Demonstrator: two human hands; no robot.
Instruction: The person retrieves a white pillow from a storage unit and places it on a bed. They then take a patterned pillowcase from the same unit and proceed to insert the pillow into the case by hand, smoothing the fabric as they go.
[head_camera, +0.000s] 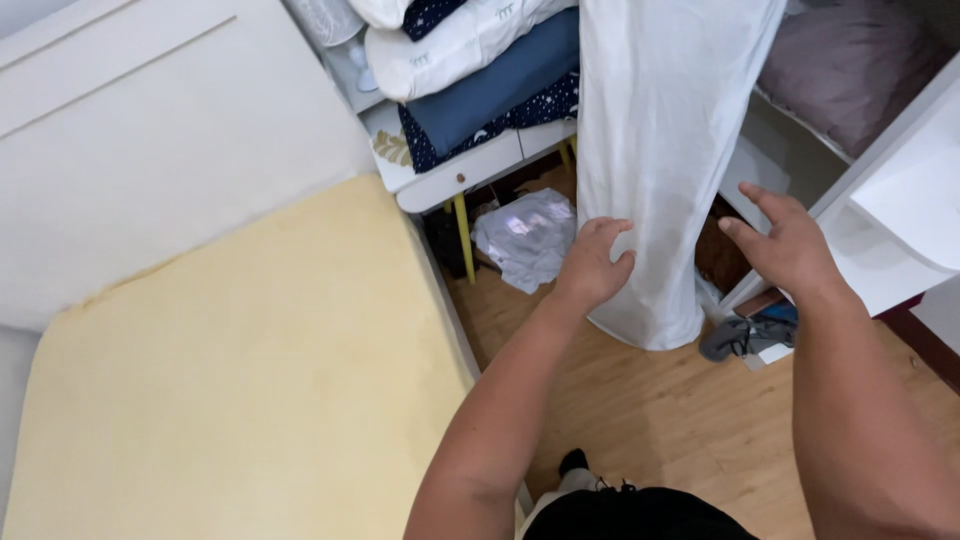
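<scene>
A white sheet (660, 150) hangs down from the top of the view almost to the wooden floor. My left hand (595, 262) is at the sheet's left edge, fingers curled against the cloth near its lower part. My right hand (785, 245) is open beside the sheet's right edge, fingers spread, close to the cloth but apart from it. Both forearms reach forward from the bottom of the view.
A bare yellow mattress (230, 380) lies at left with a white headboard (150, 130) behind. A white bedside table (470, 165) holds stacked blue and white bedding (480, 70). White wardrobe shelves (890, 210) stand at right. Crumpled clothes (525, 235) and grey cloth (745, 335) lie on the floor.
</scene>
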